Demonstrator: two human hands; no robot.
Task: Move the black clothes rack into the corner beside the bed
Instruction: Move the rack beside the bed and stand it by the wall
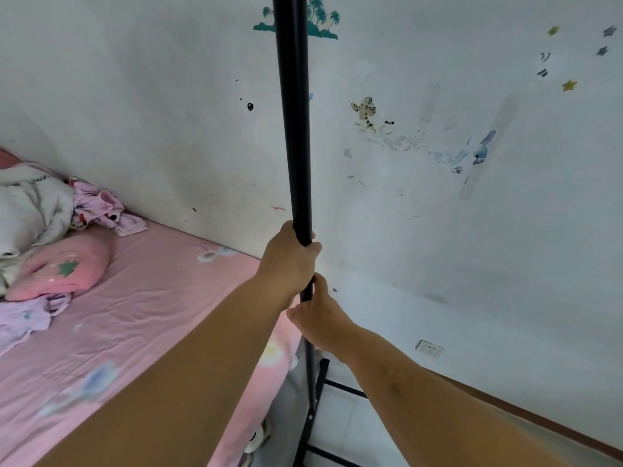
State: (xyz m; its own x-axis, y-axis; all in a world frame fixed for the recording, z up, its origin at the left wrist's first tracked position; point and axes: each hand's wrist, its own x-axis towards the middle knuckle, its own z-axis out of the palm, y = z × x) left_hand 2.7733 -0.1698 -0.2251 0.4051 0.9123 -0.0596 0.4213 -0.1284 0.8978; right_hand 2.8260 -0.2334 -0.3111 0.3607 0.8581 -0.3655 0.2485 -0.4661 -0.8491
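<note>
While both hands wrap the same upright pole, the black clothes rack [296, 129] stands just off the foot corner of the bed [141, 315], close to the white wall [438, 230] where the two wall faces meet. The left hand [290, 261] sits higher, fingers curled tight around the pole with the thumb crossing its front; the right hand [318, 318] grips just beneath it, almost touching, its fingers closed round the tube from the right side. The pole rises straight up out of the top of the view and runs down past the mattress edge to the rack's base bars [340, 389] — thin black rails lying over the pale floor [354, 429] between the bed and the wall. Whether the feet rest on the floor or hang just above it cannot be told. The bed wears a pink sheet, with a pink pillow [64, 267] and a heap of white and lilac bedding [37, 203] at its far end. On the wall are stickers — a palm-tree island [323, 25] behind the pole, a tiger figure [365, 112], a blue rabbit [482, 150], several stars [569, 85] — and a wall socket [429, 348] low down, above a brown skirting board [539, 429].
</note>
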